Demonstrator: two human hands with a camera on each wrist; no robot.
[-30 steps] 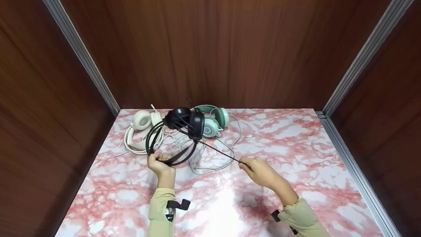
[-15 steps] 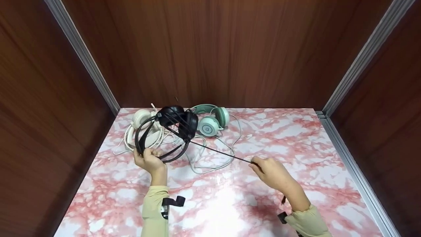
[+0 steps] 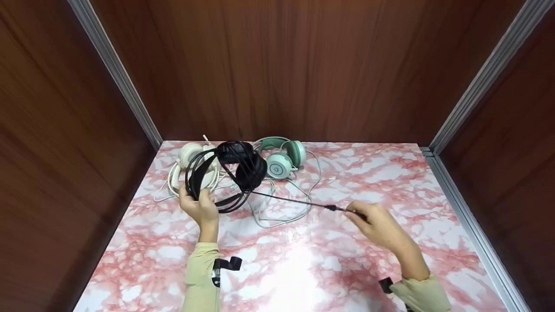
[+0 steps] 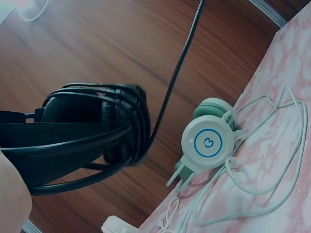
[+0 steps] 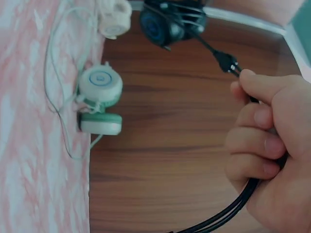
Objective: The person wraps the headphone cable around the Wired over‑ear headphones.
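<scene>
In the head view my left hand (image 3: 204, 211) grips the black headphones (image 3: 252, 172) by the headband, holding them up with the ear cups pointing away. Black cable is wound around the cups, as the left wrist view also shows on the headphones (image 4: 124, 121). One length of cable (image 3: 290, 200) stretches right to my right hand (image 3: 383, 227). Curled fingers hold it just past a small black cable splitter (image 3: 331, 208). Beyond the splitter (image 5: 226, 62), the right wrist view shows two strands running through the fist and hanging below it.
White headphones (image 3: 190, 154) with a coiled cable lie at the back left, partly hidden behind the black pair. Mint-green headphones (image 3: 279, 166) lie beside them, their pale cable (image 3: 282, 225) looped on the marbled pink tabletop (image 3: 381, 173). Brown wood-grain panels (image 3: 277, 73) enclose the back and sides.
My right hand has moved right, drawing out more cable, and the splitter has come into view. My left hand has shifted slightly left with the headphones, which have turned a little.
</scene>
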